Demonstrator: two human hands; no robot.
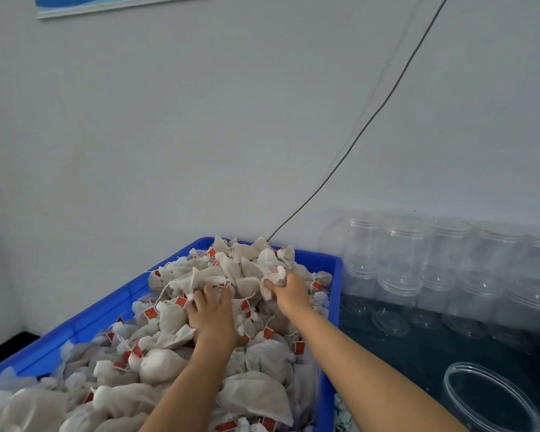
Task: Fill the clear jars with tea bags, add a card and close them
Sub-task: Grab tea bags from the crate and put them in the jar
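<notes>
Gathering stage: right hand (289, 288) pinches tea bags (273, 272) above blue crate (335, 294); left hand (212, 319), fingers spread, digs pile. Untangle strings before open jar (490, 397).

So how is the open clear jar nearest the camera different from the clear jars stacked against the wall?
The open clear plastic jar stands alone, close by at lower right; the clear plastic jars stacked by the wall sit packed together in two layers. The near jar's wide mouth is uncovered; whether the stacked ones have lids I cannot tell. All look empty, and all stand to the right of the blue plastic crate.
</notes>
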